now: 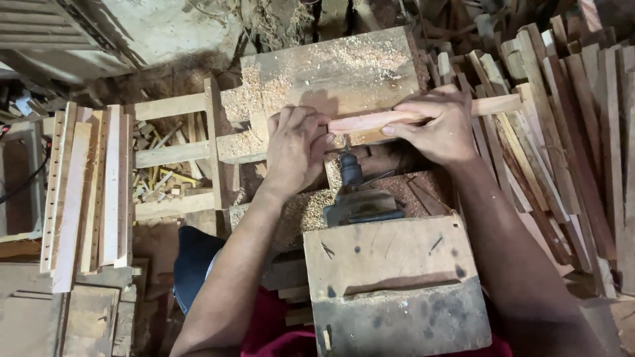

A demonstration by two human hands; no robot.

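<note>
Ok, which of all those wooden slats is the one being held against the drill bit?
The pinkish wooden slat, gripped by the left hand and right hand; the pale slats lie piled untouched.

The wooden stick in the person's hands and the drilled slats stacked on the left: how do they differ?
The wooden stick is reddish and lies crosswise, gripped by the left hand and right hand in front of the drill bit. The drilled slats are paler, run lengthwise, lie untouched in a stack and show rows of holes; none show on the stick. Both are long, narrow pieces of sawn wood.
</note>
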